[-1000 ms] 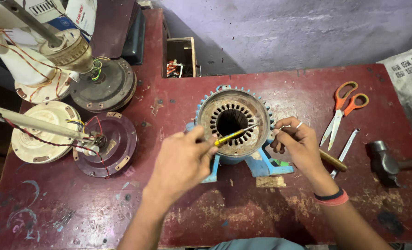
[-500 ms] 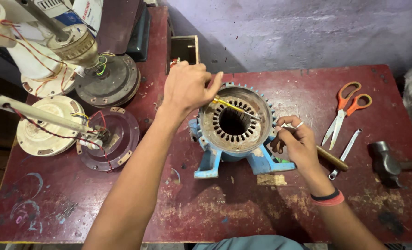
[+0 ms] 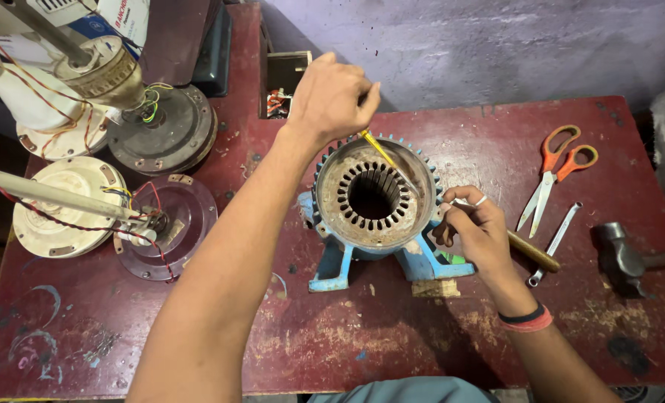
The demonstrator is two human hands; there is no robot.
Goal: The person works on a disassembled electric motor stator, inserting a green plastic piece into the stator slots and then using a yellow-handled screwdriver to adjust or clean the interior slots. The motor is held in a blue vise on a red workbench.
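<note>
My left hand [image 3: 331, 97] was pinched on the upper end of a thin yellow strip [image 3: 381, 153], thumb and fingers pressed together around it above the far rim of the motor stator [image 3: 373, 198]. The strip slanted down from my fingertips across the stator's slotted ring toward its right side. My right hand [image 3: 478, 231] was curled against the stator's right edge, fingers closed on a wooden-handled tool [image 3: 530, 251] whose handle stuck out toward the right. The stator stood on its blue feet on the worn red table [image 3: 392, 336], between my two hands. Right of the tool lay a small spanner [image 3: 556, 240], orange-handled scissors [image 3: 552, 168] and a hammer [image 3: 623, 254]. At the far left corner stood a white package [image 3: 119, 19] with a blue and red label, behind the opened fan motors [image 3: 123, 149].
</note>
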